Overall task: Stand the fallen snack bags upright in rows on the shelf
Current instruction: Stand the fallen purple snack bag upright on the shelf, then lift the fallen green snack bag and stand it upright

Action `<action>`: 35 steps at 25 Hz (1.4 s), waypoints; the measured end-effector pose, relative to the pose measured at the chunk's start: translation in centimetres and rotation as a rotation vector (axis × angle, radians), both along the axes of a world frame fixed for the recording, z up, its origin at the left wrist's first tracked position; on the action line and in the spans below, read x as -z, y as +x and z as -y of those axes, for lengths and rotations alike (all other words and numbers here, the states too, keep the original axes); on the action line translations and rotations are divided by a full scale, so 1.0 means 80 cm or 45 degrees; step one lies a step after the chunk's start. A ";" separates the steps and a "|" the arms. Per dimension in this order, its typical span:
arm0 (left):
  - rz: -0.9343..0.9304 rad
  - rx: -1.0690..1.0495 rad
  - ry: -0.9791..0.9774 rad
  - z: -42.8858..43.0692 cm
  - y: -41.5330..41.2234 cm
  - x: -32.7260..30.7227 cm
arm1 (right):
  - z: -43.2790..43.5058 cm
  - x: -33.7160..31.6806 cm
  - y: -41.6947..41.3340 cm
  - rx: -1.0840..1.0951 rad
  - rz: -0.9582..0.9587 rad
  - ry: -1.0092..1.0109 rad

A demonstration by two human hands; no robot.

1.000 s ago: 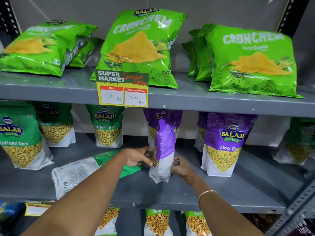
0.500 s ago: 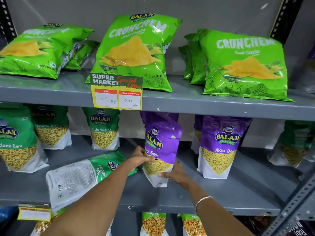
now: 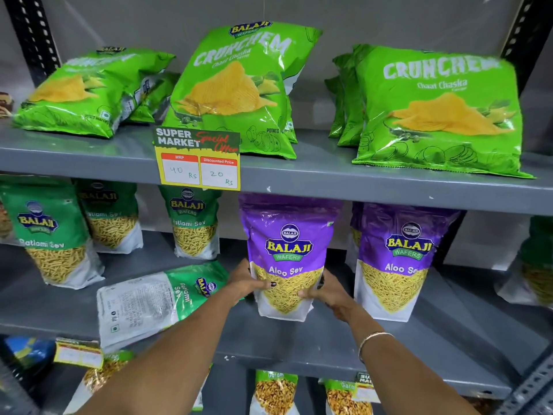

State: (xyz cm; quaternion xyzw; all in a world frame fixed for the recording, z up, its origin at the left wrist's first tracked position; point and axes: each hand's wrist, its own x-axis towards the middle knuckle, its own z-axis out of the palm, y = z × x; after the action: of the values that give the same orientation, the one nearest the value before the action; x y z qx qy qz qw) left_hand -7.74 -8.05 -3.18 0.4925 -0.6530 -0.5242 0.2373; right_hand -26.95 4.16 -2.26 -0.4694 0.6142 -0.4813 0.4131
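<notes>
Purple bag: a purple Aloo Sev bag [image 3: 288, 253] stands upright, front facing out, on the grey middle shelf [image 3: 329, 345], near the middle of its width.
Left hand: the left hand [image 3: 247, 283] presses against the lower left side of the purple bag, thumb laid across its front, fingers wrapped behind out of sight.
Right hand: the right hand [image 3: 327, 292] grips the lower right side of the same bag, thumb on the front; a thin bracelet [image 3: 374, 339] circles the wrist.
Neighbour on the right: a second purple bag [image 3: 401, 259] stands upright just beside the held one, with another purple pack partly hidden behind it.
Fallen bag: a green and white bag [image 3: 158, 301] lies flat on the middle shelf, left of the hands, back side up, its near end reaching the shelf's front edge.
Left side of shelf: three green Ratlami Sev bags [image 3: 191, 223] stand upright, one nearer and two farther back.
Top shelf: green chip bags [image 3: 440, 109] lean back in three groups; the left group is tipped lowest.
Price tag: a yellow price tag [image 3: 199, 158] hangs on the top shelf's front edge, handwritten 40 and 20.
Bottom shelf: green-topped packs [image 3: 275, 390] show below, partly cut off.
</notes>
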 end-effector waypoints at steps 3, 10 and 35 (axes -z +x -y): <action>0.072 0.047 -0.021 -0.017 0.005 -0.012 | 0.003 -0.002 0.002 0.046 -0.008 0.016; 0.508 0.113 -0.315 0.016 0.115 -0.055 | -0.006 -0.041 0.034 -0.017 -0.435 0.772; 0.330 0.460 0.154 0.123 0.350 -0.055 | 0.121 -0.109 0.365 0.703 0.491 0.062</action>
State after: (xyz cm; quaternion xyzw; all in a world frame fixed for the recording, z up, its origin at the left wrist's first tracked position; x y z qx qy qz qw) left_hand 20.28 -17.86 1.26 0.4443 -0.7228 -0.5287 0.0237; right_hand 2.28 -5.51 6.48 -0.1757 0.6399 -0.6403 0.3869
